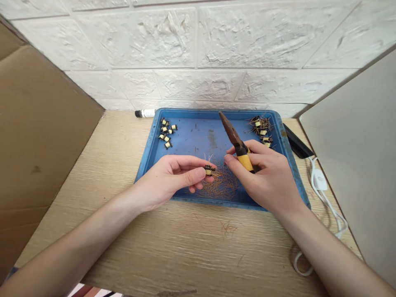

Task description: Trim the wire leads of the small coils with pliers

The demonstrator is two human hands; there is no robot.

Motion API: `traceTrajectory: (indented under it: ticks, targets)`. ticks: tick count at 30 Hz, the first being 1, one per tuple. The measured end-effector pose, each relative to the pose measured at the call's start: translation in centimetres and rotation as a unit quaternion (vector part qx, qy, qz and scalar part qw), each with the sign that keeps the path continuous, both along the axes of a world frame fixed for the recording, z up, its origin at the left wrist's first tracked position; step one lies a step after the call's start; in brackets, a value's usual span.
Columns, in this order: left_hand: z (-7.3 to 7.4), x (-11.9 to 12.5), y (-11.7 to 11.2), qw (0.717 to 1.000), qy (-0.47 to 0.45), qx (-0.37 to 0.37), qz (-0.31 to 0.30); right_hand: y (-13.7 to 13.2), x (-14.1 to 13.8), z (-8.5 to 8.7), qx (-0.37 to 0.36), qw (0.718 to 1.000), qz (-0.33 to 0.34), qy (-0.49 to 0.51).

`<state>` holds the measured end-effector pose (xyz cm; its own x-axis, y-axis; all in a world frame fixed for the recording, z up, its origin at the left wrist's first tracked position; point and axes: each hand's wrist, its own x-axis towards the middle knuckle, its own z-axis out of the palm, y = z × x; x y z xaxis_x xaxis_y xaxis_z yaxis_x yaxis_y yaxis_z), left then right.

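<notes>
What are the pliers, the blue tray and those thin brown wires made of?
The pliers look like dark steel with yellow plastic or rubber grips. The blue tray seems moulded plastic, smooth but scuffed. The thin brown wires are probably copper, by their colour, though too small to be sure.

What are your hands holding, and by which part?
The left hand pinches a small coil bobbin by its end; the right hand grips long-nose pliers by their yellow handle.

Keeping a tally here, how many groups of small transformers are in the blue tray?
2: one cluster at the left end of the tray, another at its right end. The left hand holds one more transformer. Others may be hidden.
</notes>
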<state>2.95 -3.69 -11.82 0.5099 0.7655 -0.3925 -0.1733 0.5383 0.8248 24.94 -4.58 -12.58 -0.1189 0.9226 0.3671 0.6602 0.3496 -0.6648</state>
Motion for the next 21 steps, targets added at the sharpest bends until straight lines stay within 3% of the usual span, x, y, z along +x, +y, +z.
traceTrajectory:
  ticks: [21]
  targets:
    - [-0.56, -0.62, -0.29, 0.998, -0.038, 0.040, -0.035, 0.02, 0.15, -0.27, 0.045, 0.998, 0.018, -0.031]
